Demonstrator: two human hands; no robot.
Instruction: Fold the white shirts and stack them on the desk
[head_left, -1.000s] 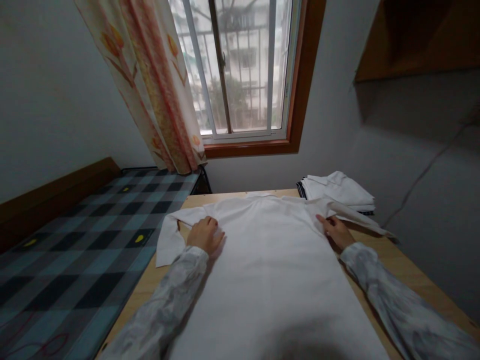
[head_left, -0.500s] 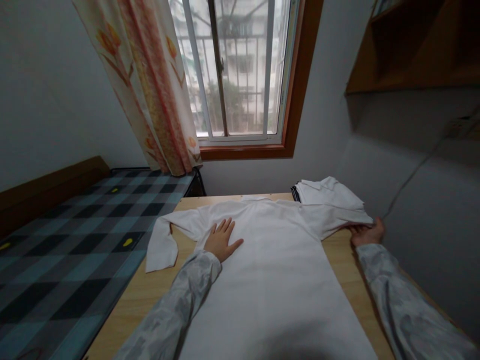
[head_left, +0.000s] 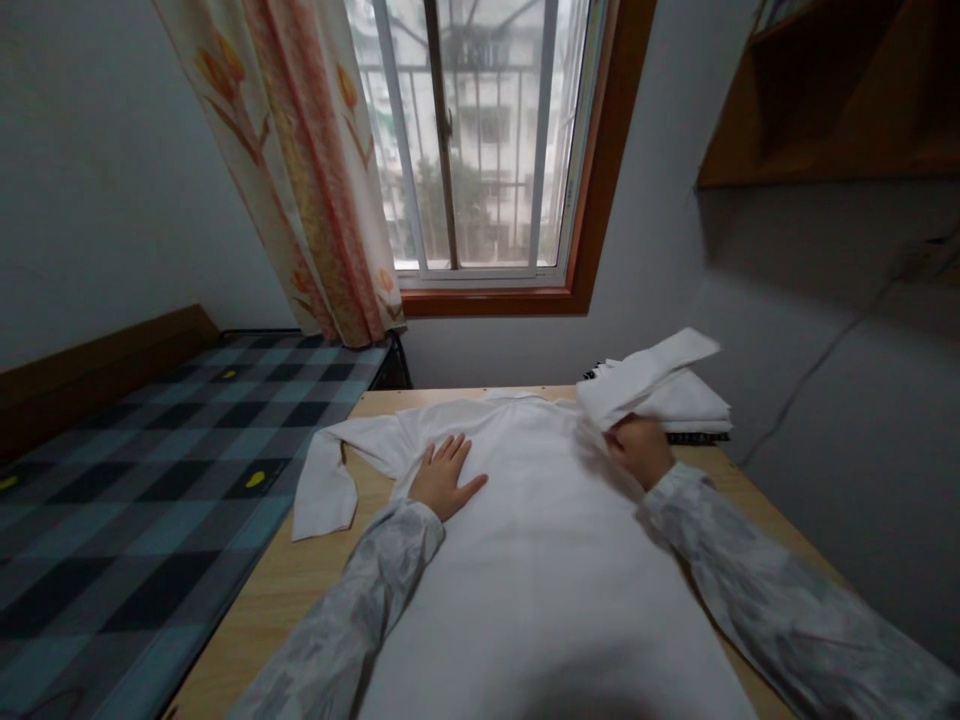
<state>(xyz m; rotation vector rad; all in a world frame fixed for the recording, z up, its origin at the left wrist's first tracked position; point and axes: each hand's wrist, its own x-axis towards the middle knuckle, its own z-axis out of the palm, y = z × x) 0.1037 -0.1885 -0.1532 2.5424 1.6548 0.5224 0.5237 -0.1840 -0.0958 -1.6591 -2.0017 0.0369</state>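
A white long-sleeved shirt (head_left: pixel 525 560) lies spread on a light wooden table (head_left: pixel 262 590), its collar toward the window. My left hand (head_left: pixel 444 480) rests flat on the shirt near its left shoulder, fingers spread. The left sleeve (head_left: pixel 326 490) is bent and hangs toward the table's left edge. My right hand (head_left: pixel 641 450) is closed on the right sleeve (head_left: pixel 645 375), which is lifted and swings above the shoulder. Motion smears the fingertips a little. Behind that sleeve, partly hidden, sits a stack of folded clothes (head_left: pixel 694 400), white on top with dark cloth below.
On the left, a bed with a blue and black checked cover (head_left: pixel 172 480) adjoins the table. Behind are a window (head_left: pixel 487 150) and a flowered curtain (head_left: pixel 300 180). A brown wall shelf (head_left: pixel 840 110) hangs at the upper right, with a cable (head_left: pixel 810 370) below it.
My right hand has moved left from the table's right side, lifting the right sleeve inward over the shirt. My left hand has stayed in place.
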